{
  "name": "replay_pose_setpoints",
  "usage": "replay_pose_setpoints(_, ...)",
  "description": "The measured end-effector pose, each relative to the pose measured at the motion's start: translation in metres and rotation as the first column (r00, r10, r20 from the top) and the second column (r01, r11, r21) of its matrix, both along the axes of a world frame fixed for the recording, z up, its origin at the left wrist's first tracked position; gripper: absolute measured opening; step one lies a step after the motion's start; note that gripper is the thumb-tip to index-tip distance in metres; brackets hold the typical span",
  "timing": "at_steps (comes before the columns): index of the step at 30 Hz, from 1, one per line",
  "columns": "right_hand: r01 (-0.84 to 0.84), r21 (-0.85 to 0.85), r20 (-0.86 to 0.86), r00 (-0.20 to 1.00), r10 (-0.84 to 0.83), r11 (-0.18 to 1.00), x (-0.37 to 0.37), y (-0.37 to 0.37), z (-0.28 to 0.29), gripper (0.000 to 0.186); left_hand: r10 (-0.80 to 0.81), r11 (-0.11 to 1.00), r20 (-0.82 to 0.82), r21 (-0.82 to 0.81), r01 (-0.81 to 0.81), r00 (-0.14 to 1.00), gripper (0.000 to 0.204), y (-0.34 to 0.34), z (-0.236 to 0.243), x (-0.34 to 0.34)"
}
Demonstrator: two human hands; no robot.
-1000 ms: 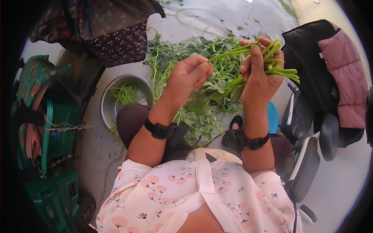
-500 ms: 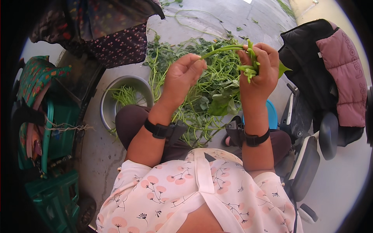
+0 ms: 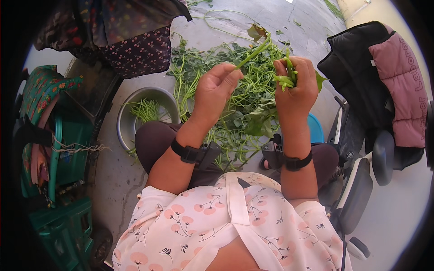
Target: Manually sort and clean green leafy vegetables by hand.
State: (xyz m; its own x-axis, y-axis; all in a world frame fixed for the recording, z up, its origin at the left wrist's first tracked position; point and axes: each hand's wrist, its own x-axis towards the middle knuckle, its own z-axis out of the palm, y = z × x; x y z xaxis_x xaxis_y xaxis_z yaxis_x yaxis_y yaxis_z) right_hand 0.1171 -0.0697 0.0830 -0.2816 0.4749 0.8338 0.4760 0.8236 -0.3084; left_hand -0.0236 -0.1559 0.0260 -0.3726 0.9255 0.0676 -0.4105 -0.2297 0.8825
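Observation:
My left hand [image 3: 218, 90] pinches a long green vine stem [image 3: 254, 54] between thumb and fingers; the stem slants up to the right and ends in a brownish leaf [image 3: 257, 32]. Close by on the right, my right hand [image 3: 298, 86] is closed round a small bunch of short green stem pieces [image 3: 287, 77], with a green leaf poking out behind it. Below both hands a heap of leafy green vines [image 3: 235, 117] spreads over the floor. A metal basin [image 3: 125, 118] beside my left knee holds cut green stems [image 3: 145, 111].
Part of a blue round container [image 3: 315, 128] shows behind my right wrist. On the right stands a scooter with a black and pink padded cover [image 3: 398, 86]. Green crates [image 3: 74, 144] and a dark wheeled frame with patterned cloth [image 3: 135, 56] stand on the left.
The vine stem no longer reaches my right hand; its far end now points up, free. My right hand has moved slightly down and left, still holding the short pieces.

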Motion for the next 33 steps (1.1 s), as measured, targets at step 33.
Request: replay_pose_setpoints(33,-0.188,-0.168,-0.029,0.982,0.186,0.968,-0.018,-0.028,-0.014,0.011,0.076,0.997,-0.098,0.016,-0.074,0.992,0.019,-0.002,0.002,0.007)
